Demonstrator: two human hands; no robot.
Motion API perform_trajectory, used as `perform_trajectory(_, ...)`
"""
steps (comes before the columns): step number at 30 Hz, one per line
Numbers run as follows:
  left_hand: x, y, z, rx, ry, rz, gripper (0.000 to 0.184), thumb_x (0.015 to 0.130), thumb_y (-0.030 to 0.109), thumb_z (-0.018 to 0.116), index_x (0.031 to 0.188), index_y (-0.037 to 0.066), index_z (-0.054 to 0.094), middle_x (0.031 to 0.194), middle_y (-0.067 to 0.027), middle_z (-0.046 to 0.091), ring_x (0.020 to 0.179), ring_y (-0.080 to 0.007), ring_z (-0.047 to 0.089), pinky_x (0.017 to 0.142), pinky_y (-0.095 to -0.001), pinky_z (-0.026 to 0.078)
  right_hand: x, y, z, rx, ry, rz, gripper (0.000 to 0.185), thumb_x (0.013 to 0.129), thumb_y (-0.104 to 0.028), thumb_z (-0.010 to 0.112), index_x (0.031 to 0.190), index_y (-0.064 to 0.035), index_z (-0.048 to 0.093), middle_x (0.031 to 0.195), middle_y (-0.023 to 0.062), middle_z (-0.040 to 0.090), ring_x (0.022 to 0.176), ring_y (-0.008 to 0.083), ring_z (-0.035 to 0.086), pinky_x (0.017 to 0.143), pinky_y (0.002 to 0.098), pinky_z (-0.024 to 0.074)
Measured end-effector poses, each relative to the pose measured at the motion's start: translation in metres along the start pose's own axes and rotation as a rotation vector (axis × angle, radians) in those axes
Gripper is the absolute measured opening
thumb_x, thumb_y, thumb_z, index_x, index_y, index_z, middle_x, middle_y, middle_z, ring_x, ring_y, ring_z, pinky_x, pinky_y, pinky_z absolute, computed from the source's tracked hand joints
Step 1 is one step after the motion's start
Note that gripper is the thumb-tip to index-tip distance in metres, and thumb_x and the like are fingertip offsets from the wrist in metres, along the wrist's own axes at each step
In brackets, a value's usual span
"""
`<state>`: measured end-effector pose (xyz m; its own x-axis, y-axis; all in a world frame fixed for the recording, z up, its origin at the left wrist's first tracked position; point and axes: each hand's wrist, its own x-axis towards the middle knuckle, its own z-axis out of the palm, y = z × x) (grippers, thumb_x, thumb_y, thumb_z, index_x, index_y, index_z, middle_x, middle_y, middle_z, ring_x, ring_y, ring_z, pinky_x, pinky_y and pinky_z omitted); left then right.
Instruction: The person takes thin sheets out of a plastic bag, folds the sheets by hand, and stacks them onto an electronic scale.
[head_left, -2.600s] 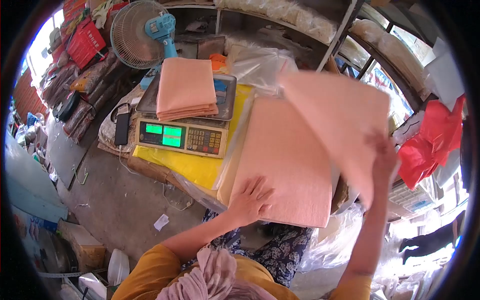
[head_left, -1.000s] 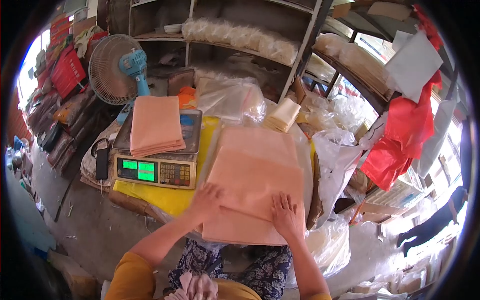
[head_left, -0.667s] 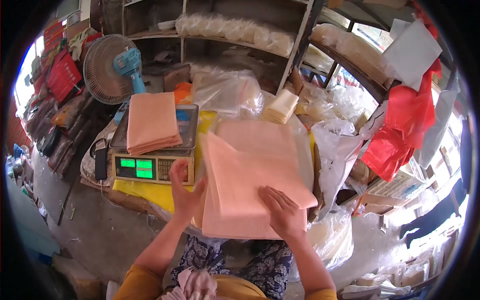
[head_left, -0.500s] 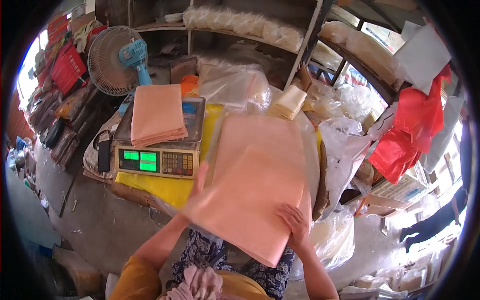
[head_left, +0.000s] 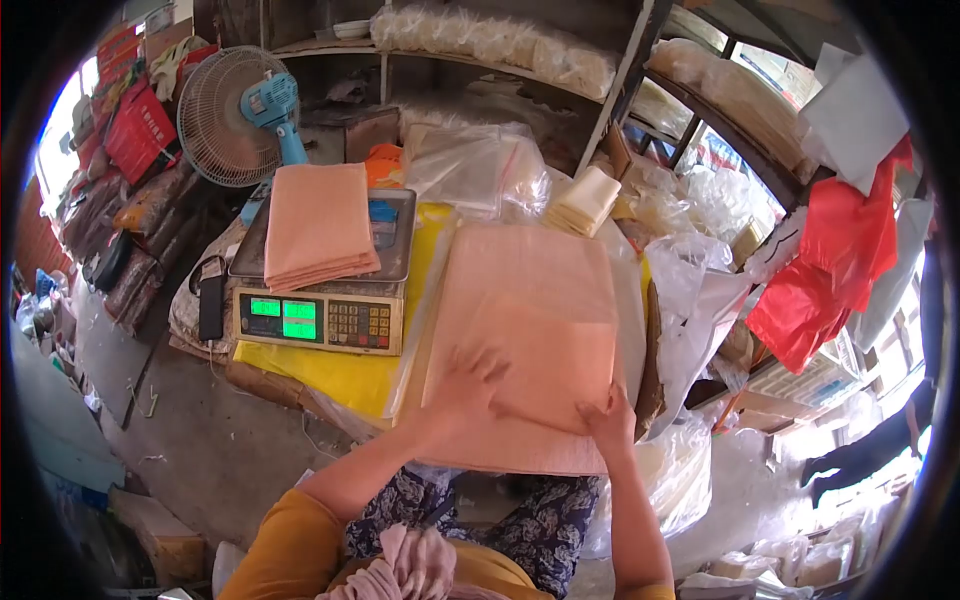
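Note:
A large, thin peach-coloured sheet (head_left: 525,285) lies in front of me, with a folded part over its lower middle and its near edge hanging towards my lap. My left hand (head_left: 468,385) is over the left side of the sheet, fingers spread and slightly blurred, with nothing gripped. At the right edge, my right hand (head_left: 610,415) pinches the corner of the folded part between thumb and fingers. A folded stack of peach sheets (head_left: 318,225) rests on the pan of a digital scale (head_left: 315,320) to the left, whose green displays are lit.
Yellow sheeting (head_left: 350,375) lies under the scale. A blue fan (head_left: 270,105) stands behind it. Clear plastic bags (head_left: 470,170) and a cream folded bundle (head_left: 583,200) lie at the back. Red plastic bags (head_left: 830,260) hang at right; a person's leg (head_left: 870,445) shows beyond.
The peach sheet's lifted near part has come down flatter, folded over. My left hand has moved right from the sheet's left edge onto it; my right hand now grips the folded corner.

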<state>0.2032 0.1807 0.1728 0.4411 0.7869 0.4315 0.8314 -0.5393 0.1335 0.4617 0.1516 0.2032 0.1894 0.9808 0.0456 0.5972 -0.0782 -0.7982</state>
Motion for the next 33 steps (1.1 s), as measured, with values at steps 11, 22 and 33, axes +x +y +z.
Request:
perform_trajectory(11,0.014,-0.016,0.000,0.046,-0.207,0.299,0.040,0.082,0.021,0.051,0.115,-0.001,0.051,0.113,-0.0167,0.056,0.104,-0.0339,0.055,0.083,-0.0417,0.048,-0.009,-0.020,-0.006,-0.499,0.281,-0.430,0.043,0.084,-0.016,0.058,0.124,-0.0025,0.048,0.132,0.0194,0.043,0.126,0.0343,0.036,0.104,0.0460,0.0285)
perform_trajectory(22,0.010,0.036,-0.014,0.015,0.158,-0.134,0.034,0.072,0.014,0.056,0.101,-0.003,0.055,0.083,-0.0119,0.057,0.070,-0.0226,0.059,0.050,-0.0306,0.050,-0.029,-0.100,0.046,0.661,0.270,0.136,0.059,0.085,-0.019,0.066,0.134,-0.0098,0.035,0.115,0.0101,0.051,0.099,0.0185,0.054,0.079,0.0316,0.0473)
perform_trajectory(33,-0.004,-0.122,-0.162,-0.515,0.801,-0.064,0.058,0.084,0.013,0.058,0.136,0.001,0.034,0.133,-0.0207,0.042,0.121,-0.0332,0.044,0.101,-0.0419,0.034,0.106,-0.270,0.081,0.865,0.044,-0.607,0.071,0.079,0.002,0.057,0.142,-0.0045,0.025,0.124,0.0174,0.051,0.108,0.0228,0.054,0.091,0.0334,0.0455)
